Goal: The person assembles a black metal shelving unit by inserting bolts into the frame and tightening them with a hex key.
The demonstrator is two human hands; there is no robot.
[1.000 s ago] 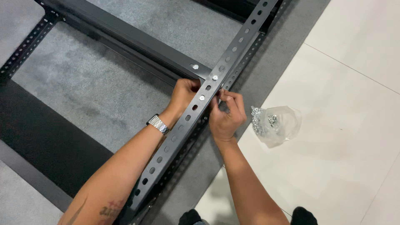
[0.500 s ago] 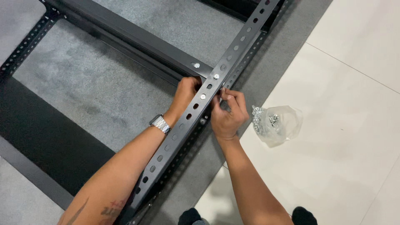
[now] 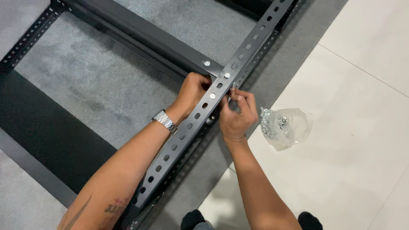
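Slotted angle upright (image 3: 187, 127) is lying across the grey carpet (image 3: 98, 89), crossing the black crossbeam (image 3: 140, 34). Left hand (image 3: 192, 90) is curling closed around the upright's far edge, bracing it; right hand (image 3: 237, 114) is pinching something small, unclear what, at its near edge. Clear bag of bolts (image 3: 284, 126) is sitting just right of the upright, within reach.

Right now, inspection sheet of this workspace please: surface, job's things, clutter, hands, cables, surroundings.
Surface: grey carpet beside pale floor tiles.
Job's things: black perforated angle rail running diagonally, joined to a black crossbar with silver bolts.
Clutter: clear plastic bag of small metal fasteners on the tiles.
Hands: left hand against the rail's inner side, wristwatch on that wrist; right hand pinching at the rail's outer edge; what its grip holds cannot be told.
Cables: nothing seen.
Surroundings: a second perforated rail at upper left; dark shoe tips at the bottom edge.
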